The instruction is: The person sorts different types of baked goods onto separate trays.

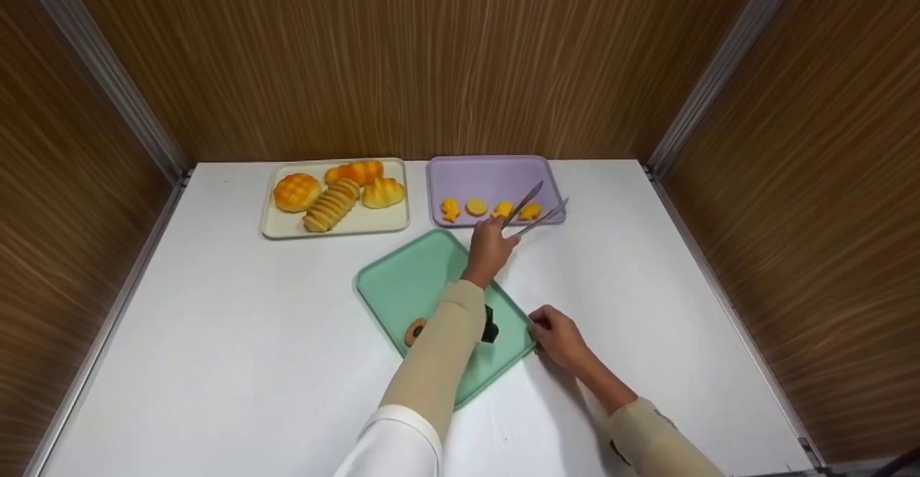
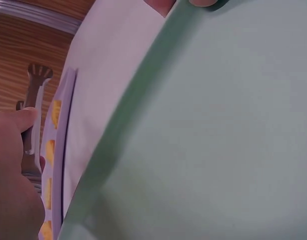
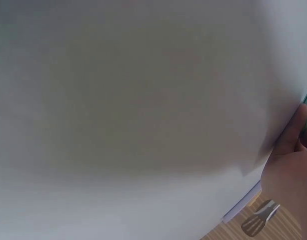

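Note:
My left hand (image 1: 490, 251) reaches across the green tray (image 1: 410, 265) and grips a pair of metal tongs (image 1: 550, 216). The tongs' arms are spread, extending over the front right of the purple tray (image 1: 496, 175). Between them in the head view shows a yellow fish-shaped piece (image 1: 530, 211); another yellow piece (image 1: 501, 209) lies just left. The left wrist view shows the hand around the tongs (image 2: 31, 95), beside the purple rim. My right hand (image 1: 559, 337) pinches the green tray's right corner, thumb and fingers at its rim; that tray sits turned at an angle.
A round yellow piece (image 1: 476, 207) and another small yellow piece (image 1: 450, 209) also lie on the purple tray. A cream tray (image 1: 388, 220) with several breads stands back left. On the green tray are a brown ring cookie (image 1: 414, 332) and a black object (image 1: 490, 327), partly behind the left forearm.

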`<state>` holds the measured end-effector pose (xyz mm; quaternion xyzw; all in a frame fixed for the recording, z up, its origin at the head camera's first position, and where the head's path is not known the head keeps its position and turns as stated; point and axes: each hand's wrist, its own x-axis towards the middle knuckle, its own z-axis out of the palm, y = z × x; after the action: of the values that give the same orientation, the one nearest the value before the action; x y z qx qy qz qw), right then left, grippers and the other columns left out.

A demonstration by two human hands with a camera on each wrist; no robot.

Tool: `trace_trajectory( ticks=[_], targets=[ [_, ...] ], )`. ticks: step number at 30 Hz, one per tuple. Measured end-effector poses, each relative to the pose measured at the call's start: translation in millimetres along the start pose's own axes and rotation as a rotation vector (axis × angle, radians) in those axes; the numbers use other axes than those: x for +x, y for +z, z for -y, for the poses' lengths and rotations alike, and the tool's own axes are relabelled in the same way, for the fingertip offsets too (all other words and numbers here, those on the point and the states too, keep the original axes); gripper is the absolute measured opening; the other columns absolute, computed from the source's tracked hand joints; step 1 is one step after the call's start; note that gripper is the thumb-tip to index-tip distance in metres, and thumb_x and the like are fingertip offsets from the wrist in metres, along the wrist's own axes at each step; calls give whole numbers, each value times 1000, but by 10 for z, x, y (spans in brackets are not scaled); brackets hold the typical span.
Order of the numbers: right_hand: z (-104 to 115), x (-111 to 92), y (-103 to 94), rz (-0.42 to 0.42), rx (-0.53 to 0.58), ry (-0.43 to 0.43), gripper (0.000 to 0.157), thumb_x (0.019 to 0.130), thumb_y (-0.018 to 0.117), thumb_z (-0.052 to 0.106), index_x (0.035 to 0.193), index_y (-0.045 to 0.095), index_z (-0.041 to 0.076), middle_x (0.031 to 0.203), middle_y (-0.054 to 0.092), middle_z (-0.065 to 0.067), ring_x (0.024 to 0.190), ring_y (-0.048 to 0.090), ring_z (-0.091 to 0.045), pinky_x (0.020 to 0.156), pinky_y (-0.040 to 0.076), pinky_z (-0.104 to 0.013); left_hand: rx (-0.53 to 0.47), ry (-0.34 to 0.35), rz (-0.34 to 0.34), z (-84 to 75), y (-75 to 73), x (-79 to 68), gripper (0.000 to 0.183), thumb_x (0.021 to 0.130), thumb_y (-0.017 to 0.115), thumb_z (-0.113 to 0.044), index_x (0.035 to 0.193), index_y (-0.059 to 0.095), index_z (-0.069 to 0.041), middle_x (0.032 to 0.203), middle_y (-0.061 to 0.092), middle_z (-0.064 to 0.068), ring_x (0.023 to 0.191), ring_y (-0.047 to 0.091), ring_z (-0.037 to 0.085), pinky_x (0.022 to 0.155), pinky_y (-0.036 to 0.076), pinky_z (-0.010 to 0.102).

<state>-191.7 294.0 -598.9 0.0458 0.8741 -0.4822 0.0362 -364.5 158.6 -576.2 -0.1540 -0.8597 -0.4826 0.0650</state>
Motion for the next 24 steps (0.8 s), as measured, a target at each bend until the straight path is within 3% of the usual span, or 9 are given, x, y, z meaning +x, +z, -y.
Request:
trace_trajectory(
  ticks=[10,24],
  targets=[
    [16,-8,-11,6,13,11,9,97,59,-1,106,63,-2,86,62,-11,66,59,-18,58,50,-28,18,41,65,46,-246,-190,47,92,75,-24,135,63,-6,126,67,11,117,58,24,100,50,37],
    [-10,35,-1,17,-18,37,11,97,60,2,107,63,0,91,63,-10,71,60,-17,61,52,-28,116,152,197,-16,-754,-717,44,91,76,-31,128,65,-9,125,67,7,113,58,22,97,49,37]
  ],
)
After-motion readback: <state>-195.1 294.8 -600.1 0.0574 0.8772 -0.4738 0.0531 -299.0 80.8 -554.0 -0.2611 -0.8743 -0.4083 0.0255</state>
